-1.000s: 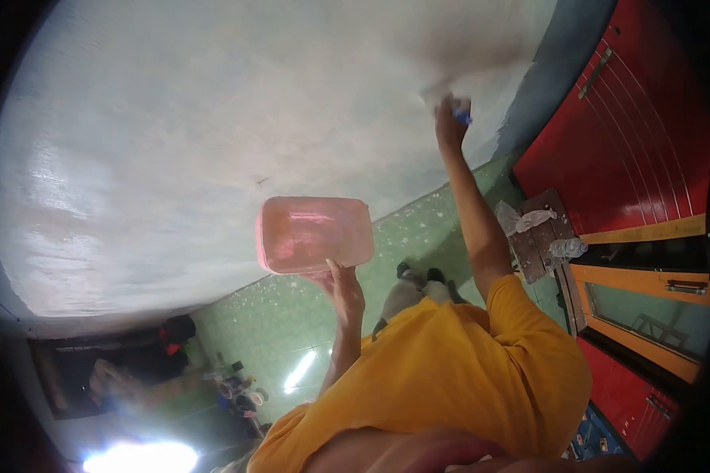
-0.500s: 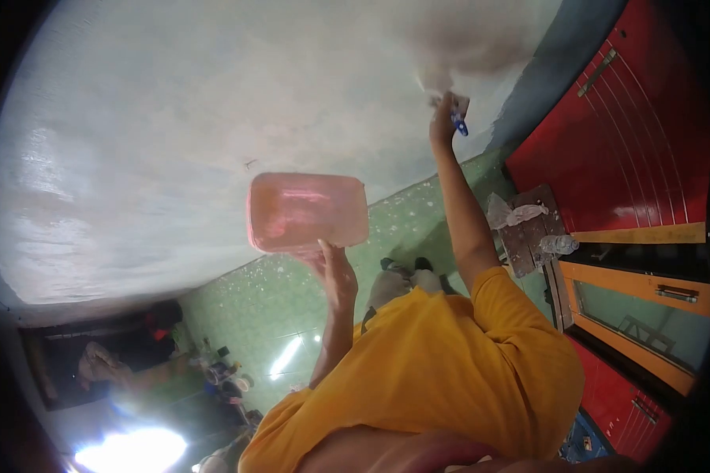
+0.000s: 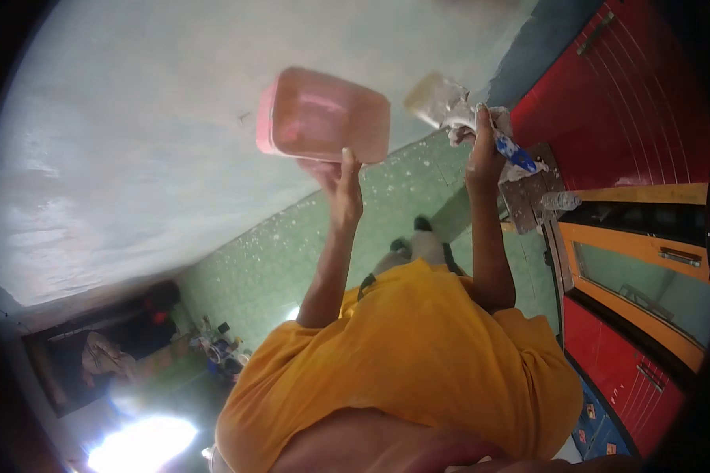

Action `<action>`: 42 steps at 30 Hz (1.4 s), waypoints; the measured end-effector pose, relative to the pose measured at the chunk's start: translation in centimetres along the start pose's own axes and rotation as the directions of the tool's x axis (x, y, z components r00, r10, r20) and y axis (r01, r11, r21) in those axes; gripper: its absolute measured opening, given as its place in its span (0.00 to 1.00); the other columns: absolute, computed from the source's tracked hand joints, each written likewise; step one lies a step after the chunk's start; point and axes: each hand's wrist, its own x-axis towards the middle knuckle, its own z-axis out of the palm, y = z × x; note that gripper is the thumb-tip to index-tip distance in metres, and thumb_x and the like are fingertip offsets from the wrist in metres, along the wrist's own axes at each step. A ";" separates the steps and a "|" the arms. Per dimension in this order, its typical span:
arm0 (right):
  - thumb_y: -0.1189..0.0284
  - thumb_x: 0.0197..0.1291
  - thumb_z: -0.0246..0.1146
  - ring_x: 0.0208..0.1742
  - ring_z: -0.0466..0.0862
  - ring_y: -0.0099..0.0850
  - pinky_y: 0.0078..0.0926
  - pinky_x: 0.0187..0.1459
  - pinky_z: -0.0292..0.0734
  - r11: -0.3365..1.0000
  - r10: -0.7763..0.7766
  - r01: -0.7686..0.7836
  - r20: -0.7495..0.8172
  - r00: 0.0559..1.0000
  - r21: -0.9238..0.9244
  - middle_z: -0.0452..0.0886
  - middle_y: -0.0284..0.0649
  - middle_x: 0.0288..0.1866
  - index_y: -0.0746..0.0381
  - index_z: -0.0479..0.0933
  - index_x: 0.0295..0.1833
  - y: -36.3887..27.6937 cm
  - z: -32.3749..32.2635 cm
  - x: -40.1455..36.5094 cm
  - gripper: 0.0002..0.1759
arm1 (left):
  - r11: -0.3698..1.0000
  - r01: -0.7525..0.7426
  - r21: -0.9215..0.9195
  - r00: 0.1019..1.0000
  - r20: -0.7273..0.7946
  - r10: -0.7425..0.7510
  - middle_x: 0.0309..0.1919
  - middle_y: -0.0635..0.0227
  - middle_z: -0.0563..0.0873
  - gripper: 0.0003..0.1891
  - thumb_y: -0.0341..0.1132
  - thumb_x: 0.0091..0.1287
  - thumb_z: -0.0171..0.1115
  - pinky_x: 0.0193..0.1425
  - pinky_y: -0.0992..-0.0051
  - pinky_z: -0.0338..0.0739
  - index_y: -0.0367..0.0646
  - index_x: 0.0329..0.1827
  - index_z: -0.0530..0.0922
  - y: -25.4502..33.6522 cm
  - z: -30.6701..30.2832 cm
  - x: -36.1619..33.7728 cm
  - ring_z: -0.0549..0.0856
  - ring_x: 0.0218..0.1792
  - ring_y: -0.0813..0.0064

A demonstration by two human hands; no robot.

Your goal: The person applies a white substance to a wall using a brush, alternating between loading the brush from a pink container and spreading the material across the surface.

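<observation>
My left hand (image 3: 338,177) grips a pink plastic tub (image 3: 330,114) from below, with the thumb over its near rim. The tub is tilted toward me, close in front of the pale wall, and shows a pinkish inside. In my right hand (image 3: 483,150) is a wide paintbrush (image 3: 443,101) with a blue handle, its fingers wrapped around it. The brush is smeared with white, and its pale bristles point up and left, toward the tub. Brush and tub are apart in this view.
The whitish wall (image 3: 150,134) fills the upper left, above a white-speckled green floor (image 3: 284,236). At right stand a small wooden bench (image 3: 521,213), a clear plastic bottle (image 3: 560,201) and a red and orange cabinet (image 3: 655,118). Clutter (image 3: 221,347) lies at lower left.
My right hand has brought the brush away from the upper wall, down and right. My left hand has lifted the tub upward and slightly right, nearer the brush.
</observation>
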 end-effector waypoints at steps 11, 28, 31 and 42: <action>0.77 0.55 0.65 0.20 0.81 0.37 0.28 0.23 0.72 0.793 -0.208 0.396 0.406 0.890 -0.463 0.77 0.42 0.18 0.62 0.66 0.29 -4.2 3.3 -9.6 0.12 | 0.981 0.095 0.170 0.982 0.146 -0.121 0.67 0.59 0.60 0.47 0.42 0.62 0.66 0.69 0.62 0.57 0.43 0.74 0.40 1.1 -3.4 -6.7 0.62 0.67 0.65; 0.70 0.66 0.56 0.26 0.72 0.19 0.20 0.25 0.68 0.979 -0.025 0.007 -0.084 0.996 -0.206 0.73 0.31 0.28 0.64 0.71 0.36 -2.5 -1.0 -13.8 0.09 | 0.975 0.176 -0.133 0.982 0.087 -0.165 0.67 0.62 0.59 0.34 0.42 0.72 0.50 0.65 0.52 0.64 0.53 0.73 0.40 0.9 -4.6 -9.0 0.65 0.66 0.65; 0.68 0.67 0.55 0.26 0.75 0.21 0.21 0.27 0.72 0.975 -0.018 -0.029 -0.209 0.978 -0.219 0.74 0.32 0.30 0.64 0.71 0.38 1.0 -3.2 -11.4 0.10 | 0.943 0.196 -0.268 0.980 0.076 -0.182 0.62 0.62 0.64 0.33 0.40 0.71 0.54 0.59 0.60 0.70 0.52 0.71 0.45 0.7 -5.2 -8.7 0.69 0.60 0.67; 0.69 0.68 0.56 0.32 0.80 0.22 0.21 0.36 0.76 0.966 -0.227 0.225 0.005 0.974 0.128 0.79 0.40 0.31 0.63 0.66 0.38 6.2 4.8 6.4 0.10 | 0.909 -0.200 0.367 0.965 0.232 0.118 0.70 0.62 0.52 0.30 0.42 0.75 0.44 0.65 0.51 0.67 0.49 0.74 0.42 1.1 -5.9 -7.0 0.61 0.69 0.63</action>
